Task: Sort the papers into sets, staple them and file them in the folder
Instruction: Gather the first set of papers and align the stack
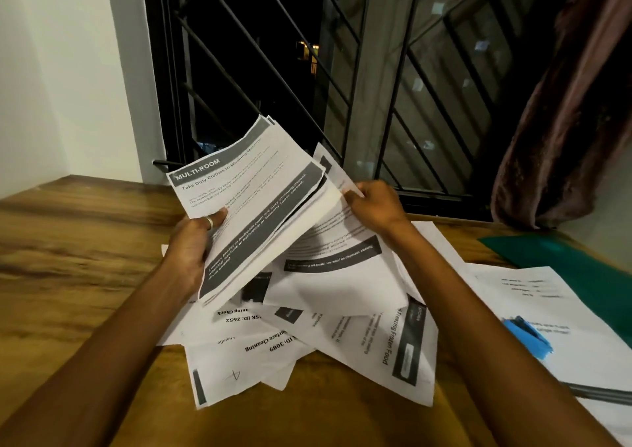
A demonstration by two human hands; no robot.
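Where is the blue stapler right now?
In the head view the blue stapler sits low on the right side of the wooden table, on a white sheet, just below the green folder.

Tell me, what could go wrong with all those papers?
1. The left hand grips the fanned bundle only at one edge, so sheets could slide out.
2. The loose pile hangs over the table edge; papers might fall.
3. The right hand pinches one sheet; a hard pull could tear it.
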